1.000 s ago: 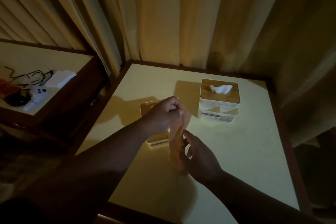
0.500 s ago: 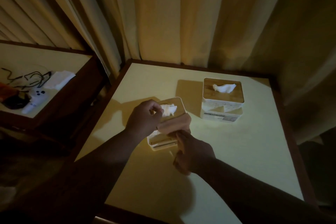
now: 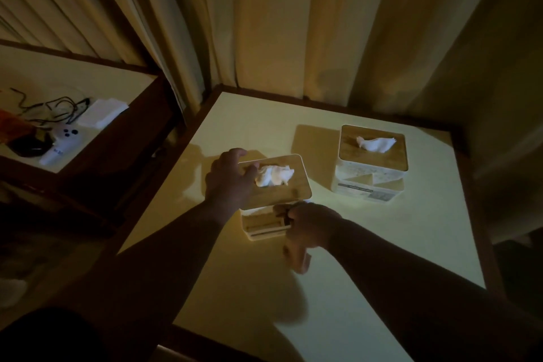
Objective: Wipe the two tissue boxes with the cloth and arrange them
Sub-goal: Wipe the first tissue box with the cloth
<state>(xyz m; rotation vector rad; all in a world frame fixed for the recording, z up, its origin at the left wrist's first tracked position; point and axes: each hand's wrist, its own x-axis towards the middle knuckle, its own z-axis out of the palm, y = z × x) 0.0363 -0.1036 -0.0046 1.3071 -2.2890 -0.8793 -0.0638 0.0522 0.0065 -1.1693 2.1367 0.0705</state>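
Soft cloth (image 3: 295,256) bunches limply in the right hand (image 3: 311,225), while the left hand (image 3: 232,178) clasps the light, rigid near tissue box (image 3: 274,194) beside it.

A pale yellow table (image 3: 367,258) with a dark wooden rim stands in a corner, and long curtains (image 3: 293,23) hang behind it. To the left sits a second table (image 3: 35,73) of the same kind. On it lie tangled black cables (image 3: 55,109), a white controller (image 3: 60,141) (three dark buttons on top), a stack of white paper (image 3: 102,113) and a dark round object (image 3: 25,147), too dim to identify.
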